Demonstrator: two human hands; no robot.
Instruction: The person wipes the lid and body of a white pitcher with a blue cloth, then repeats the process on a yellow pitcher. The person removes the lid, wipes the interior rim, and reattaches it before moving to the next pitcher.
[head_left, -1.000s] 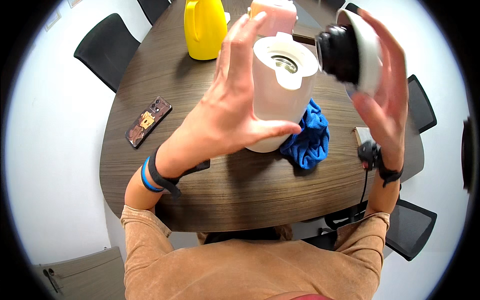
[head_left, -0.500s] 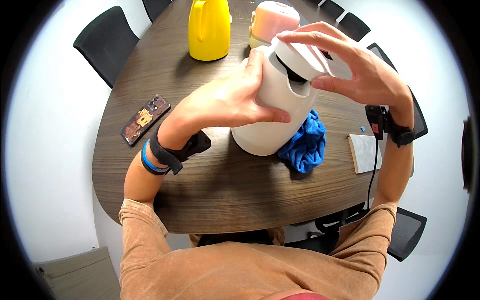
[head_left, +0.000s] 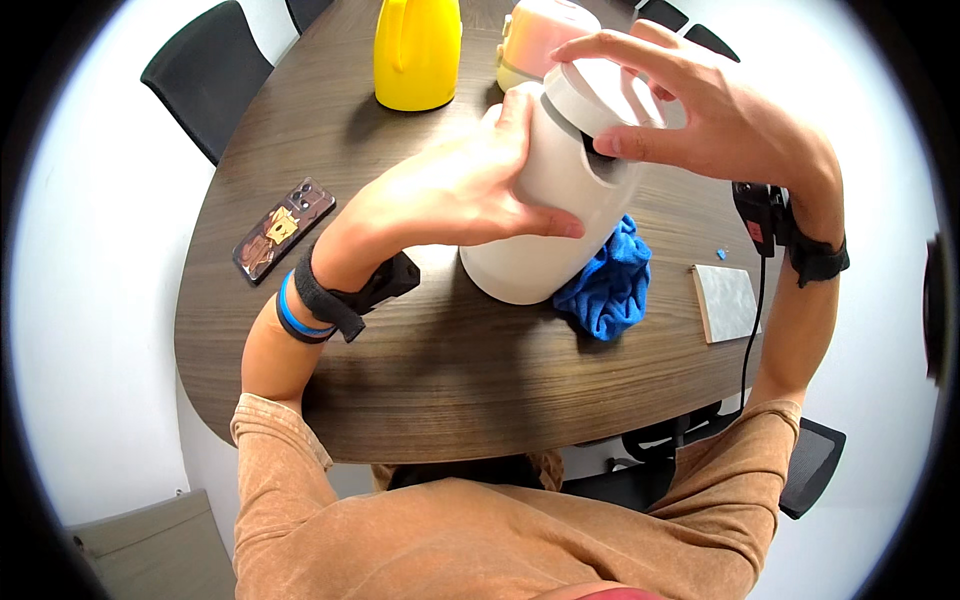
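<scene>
A white thermos jug (head_left: 555, 200) stands on the table in front of me, leaning slightly to the right in the picture. My left hand (head_left: 455, 195) is wrapped around its left side, thumb across the front of the body. My right hand (head_left: 720, 115) grips the round white lid (head_left: 590, 95) at the mouth, fingers over the far edge and thumb on the near edge by the spout. A dark part shows between lid and spout. Beside the base, to the right, lies a crumpled blue cloth (head_left: 610, 285).
A yellow jug (head_left: 420, 60) and a pink and cream rounded appliance (head_left: 545, 45) stand farther back. At left lies a phone (head_left: 283, 230) in a patterned case. A grey notebook (head_left: 727, 303) lies at right. Black chairs (head_left: 207, 80) surround the wooden table (head_left: 430, 390).
My right thumb has shifted left along the lid's near edge, and the lid has turned a little, so less of the dark gap shows. My left hand keeps its hold.
</scene>
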